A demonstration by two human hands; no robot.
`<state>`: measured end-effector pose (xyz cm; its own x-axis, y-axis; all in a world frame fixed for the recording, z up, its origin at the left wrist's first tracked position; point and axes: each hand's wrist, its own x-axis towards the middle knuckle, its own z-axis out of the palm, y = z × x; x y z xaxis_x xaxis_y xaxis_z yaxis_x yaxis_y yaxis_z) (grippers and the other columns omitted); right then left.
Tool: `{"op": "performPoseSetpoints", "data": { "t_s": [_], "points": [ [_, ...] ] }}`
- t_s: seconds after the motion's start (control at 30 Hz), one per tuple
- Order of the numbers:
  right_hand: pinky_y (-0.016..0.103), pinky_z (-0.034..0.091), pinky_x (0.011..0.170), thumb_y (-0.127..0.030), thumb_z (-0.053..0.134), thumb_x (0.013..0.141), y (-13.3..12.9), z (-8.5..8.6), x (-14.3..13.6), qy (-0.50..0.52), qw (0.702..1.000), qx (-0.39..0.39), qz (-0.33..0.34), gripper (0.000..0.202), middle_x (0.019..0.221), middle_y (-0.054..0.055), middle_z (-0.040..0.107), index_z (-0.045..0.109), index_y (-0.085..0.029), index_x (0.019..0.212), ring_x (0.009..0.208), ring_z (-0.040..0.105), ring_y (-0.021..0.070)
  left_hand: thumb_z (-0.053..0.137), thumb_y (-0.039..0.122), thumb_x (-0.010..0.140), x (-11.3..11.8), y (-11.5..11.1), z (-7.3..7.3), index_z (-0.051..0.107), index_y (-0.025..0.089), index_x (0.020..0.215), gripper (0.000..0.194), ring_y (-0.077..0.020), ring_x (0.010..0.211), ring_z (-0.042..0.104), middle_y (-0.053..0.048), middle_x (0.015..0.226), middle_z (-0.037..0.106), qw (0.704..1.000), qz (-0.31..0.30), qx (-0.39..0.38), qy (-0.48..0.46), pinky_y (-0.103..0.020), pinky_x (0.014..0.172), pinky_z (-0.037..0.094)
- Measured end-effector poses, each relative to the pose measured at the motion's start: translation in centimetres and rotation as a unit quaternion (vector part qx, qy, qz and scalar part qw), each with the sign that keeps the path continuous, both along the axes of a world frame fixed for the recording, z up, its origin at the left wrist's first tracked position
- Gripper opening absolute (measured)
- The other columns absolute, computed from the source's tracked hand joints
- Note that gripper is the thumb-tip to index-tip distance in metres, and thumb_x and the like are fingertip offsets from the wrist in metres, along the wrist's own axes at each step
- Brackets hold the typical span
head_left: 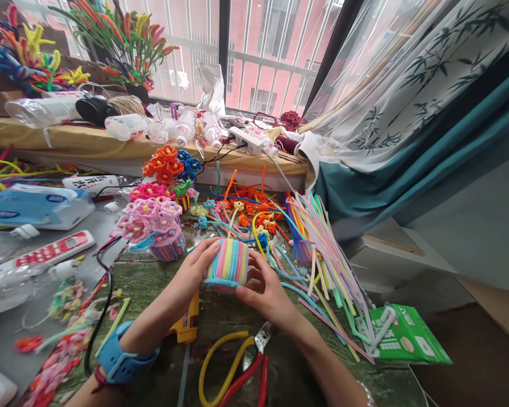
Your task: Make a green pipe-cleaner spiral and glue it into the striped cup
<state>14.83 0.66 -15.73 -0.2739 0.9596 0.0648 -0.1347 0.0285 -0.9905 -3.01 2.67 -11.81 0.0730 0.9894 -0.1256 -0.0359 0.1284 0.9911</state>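
A small round pot [228,262] wrapped in pastel pink, yellow and blue pipe cleaners is held up over the dark green table. My left hand [200,261] grips its left side, with a blue watch on the wrist. Around the right side are the fingers of my right hand [263,287]. Below the pot lie pliers [261,350] with red handles, beside a bent yellow strip [207,367]. A yellow glue gun [188,323] is partly hidden under my left forearm.
Pipe-cleaner flower pots [165,240] stand behind on the left. Long pastel pipe cleaners [328,249] lie at the right, near a green packet [411,334]. Plastic bottles, a tissue pack [36,206] and a black cable [109,282] are at the left.
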Motion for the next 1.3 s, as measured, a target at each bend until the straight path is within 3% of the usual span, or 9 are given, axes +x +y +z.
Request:
{"op": "performPoseSetpoints", "data": {
  "t_s": [0.23, 0.47, 0.77, 0.9, 1.0, 1.1, 1.3],
  "points": [
    [0.020, 0.052, 0.052, -0.046, 0.081, 0.073, -0.2, -0.5, -0.7, -0.009, 1.000, -0.005, -0.021, 0.066, 0.122, 0.009, 0.054, 0.052, -0.025, 0.129, 0.083, 0.064, 0.0160, 0.060, 0.057, 0.085, 0.4, -0.2, -0.1, 0.061, 0.018, 0.122, 0.054, -0.0259, 0.106, 0.064, -0.006, 0.116, 0.071, 1.000, -0.005, -0.004, 0.004, -0.031, 0.086, 0.050],
    [0.023, 0.057, 0.053, -0.042, 0.086, 0.067, -0.2, -0.9, -0.9, -0.033, 0.997, -0.011, -0.067, 0.070, 0.120, 0.008, 0.055, 0.053, -0.024, 0.128, 0.080, 0.062, 0.0163, 0.062, 0.058, 0.083, 0.7, -0.3, 0.0, 0.059, 0.017, 0.121, 0.057, -0.0235, 0.103, 0.060, -0.005, 0.113, 0.070, 1.000, 0.000, 0.005, 0.018, -0.028, 0.082, 0.048],
    [0.023, 0.057, 0.050, -0.045, 0.075, 0.080, 0.1, -0.2, -1.1, 0.103, 0.993, -0.044, -0.022, 0.049, 0.109, 0.006, 0.056, 0.056, -0.025, 0.120, 0.080, 0.063, 0.0171, 0.059, 0.060, 0.083, 0.5, -0.3, 0.0, 0.058, 0.017, 0.121, 0.058, -0.0253, 0.100, 0.062, -0.007, 0.114, 0.069, 1.000, -0.004, 0.001, 0.028, -0.032, 0.081, 0.050],
    [0.027, 0.059, 0.057, -0.044, 0.078, 0.076, 0.0, 0.1, -1.0, 0.117, 0.991, -0.068, -0.015, 0.054, 0.112, 0.006, 0.058, 0.056, -0.027, 0.122, 0.085, 0.065, 0.0192, 0.058, 0.060, 0.083, 0.6, -0.3, 0.2, 0.057, 0.017, 0.122, 0.058, -0.0270, 0.105, 0.063, -0.008, 0.120, 0.068, 0.999, -0.012, 0.004, 0.034, -0.032, 0.083, 0.050],
    [0.034, 0.059, 0.077, -0.041, 0.082, 0.074, 0.0, 0.1, -1.0, 0.112, 0.991, -0.075, -0.013, 0.060, 0.116, 0.006, 0.062, 0.055, -0.027, 0.125, 0.094, 0.067, 0.0207, 0.059, 0.060, 0.082, 0.7, -0.4, 0.5, 0.055, 0.018, 0.124, 0.060, -0.0299, 0.116, 0.059, -0.009, 0.124, 0.068, 0.999, -0.019, 0.006, 0.038, -0.031, 0.083, 0.052],
    [0.039, 0.052, 0.096, -0.039, 0.084, 0.071, -0.1, 0.1, -0.9, 0.106, 0.991, -0.078, -0.014, 0.064, 0.120, 0.007, 0.064, 0.053, -0.026, 0.126, 0.105, 0.066, 0.0219, 0.060, 0.060, 0.082, 0.6, -0.5, 0.6, 0.053, 0.019, 0.127, 0.062, -0.0318, 0.129, 0.052, -0.009, 0.127, 0.068, 0.999, -0.026, 0.012, 0.043, -0.031, 0.085, 0.052],
    [0.042, 0.044, 0.107, -0.035, 0.083, 0.071, 0.4, 0.1, -0.5, 0.095, 0.994, -0.059, -0.006, 0.068, 0.131, 0.009, 0.061, 0.048, -0.026, 0.129, 0.120, 0.061, 0.0245, 0.056, 0.053, 0.087, -0.1, -0.3, -0.1, 0.044, 0.020, 0.135, 0.060, -0.0297, 0.122, 0.060, -0.010, 0.129, 0.068, 0.994, -0.089, 0.049, 0.041, -0.036, 0.099, 0.048]
  ]
}}
